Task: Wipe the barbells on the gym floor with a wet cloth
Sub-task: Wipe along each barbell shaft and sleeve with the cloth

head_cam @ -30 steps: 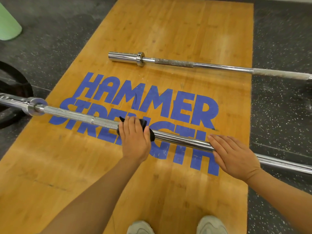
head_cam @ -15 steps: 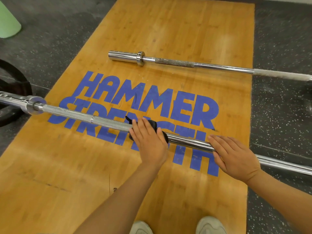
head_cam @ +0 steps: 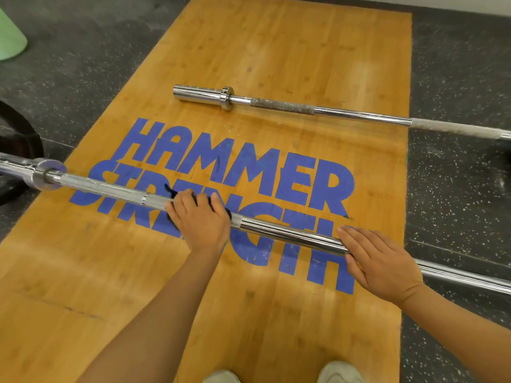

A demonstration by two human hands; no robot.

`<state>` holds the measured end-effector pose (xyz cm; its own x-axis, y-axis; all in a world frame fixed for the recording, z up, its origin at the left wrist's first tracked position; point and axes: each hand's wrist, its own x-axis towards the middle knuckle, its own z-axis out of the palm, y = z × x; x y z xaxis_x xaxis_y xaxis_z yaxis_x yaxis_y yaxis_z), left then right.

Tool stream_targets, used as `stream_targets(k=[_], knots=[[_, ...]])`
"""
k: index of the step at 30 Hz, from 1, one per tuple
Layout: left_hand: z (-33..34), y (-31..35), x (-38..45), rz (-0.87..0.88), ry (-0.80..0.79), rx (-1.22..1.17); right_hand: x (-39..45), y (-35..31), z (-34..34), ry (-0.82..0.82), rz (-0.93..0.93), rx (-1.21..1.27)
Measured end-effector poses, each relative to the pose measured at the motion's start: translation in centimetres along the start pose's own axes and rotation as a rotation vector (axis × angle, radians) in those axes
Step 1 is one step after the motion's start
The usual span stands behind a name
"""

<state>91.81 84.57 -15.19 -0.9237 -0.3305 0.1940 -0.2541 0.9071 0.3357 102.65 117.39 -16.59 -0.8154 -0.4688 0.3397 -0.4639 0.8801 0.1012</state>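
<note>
The near barbell [head_cam: 290, 236] lies across the wooden platform, running from the left edge down to the right. My left hand [head_cam: 199, 219] grips a dark cloth [head_cam: 172, 193] wrapped over the bar's knurled part; only the cloth's edges show past my fingers. My right hand [head_cam: 378, 261] rests flat on the smooth chrome shaft further right, fingers straight. A second barbell [head_cam: 359, 114] lies farther away, its sleeve toward the left, untouched.
The wooden platform [head_cam: 276, 51] bears a blue HAMMER STRENGTH logo and has speckled rubber floor [head_cam: 456, 78] on both sides. A black weight plate [head_cam: 19, 128] sits at the left by the near bar's collar. A green object [head_cam: 9, 40] stands at the top left. My shoes [head_cam: 340, 373] show at the bottom.
My left hand slid the cloth right along the near bar, then back left onto the knurled section. My right hand stayed where it was on the shaft.
</note>
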Motion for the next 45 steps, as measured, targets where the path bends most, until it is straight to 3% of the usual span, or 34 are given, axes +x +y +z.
stream_targets(k=[5,10,15,18,22,36,45], knots=[[0.8,4.7,-5.6,0.277,0.058,-0.130,0.1,-0.1,-0.3,-0.006,0.007,0.020],[1.2,4.6,-6.1,0.446,0.043,-0.071,0.2,-0.2,-0.4,-0.004,0.012,0.035],[0.2,0.0,-0.3,0.186,0.026,0.050,0.2,-0.1,-0.4,-0.007,0.007,0.051],[0.1,-2.7,1.5,0.125,0.053,0.066,0.2,-0.1,-0.4,-0.009,0.013,0.052],[1.3,-1.5,0.3,0.075,0.152,-0.016,0.2,-0.2,-0.4,-0.020,0.013,0.037],[2.6,3.3,-4.8,0.341,0.260,-0.009,0.6,-0.2,-0.9,-0.080,0.039,0.083],[1.3,1.4,-3.2,0.575,0.378,0.088,0.7,0.5,-1.7,-0.299,0.030,0.154]])
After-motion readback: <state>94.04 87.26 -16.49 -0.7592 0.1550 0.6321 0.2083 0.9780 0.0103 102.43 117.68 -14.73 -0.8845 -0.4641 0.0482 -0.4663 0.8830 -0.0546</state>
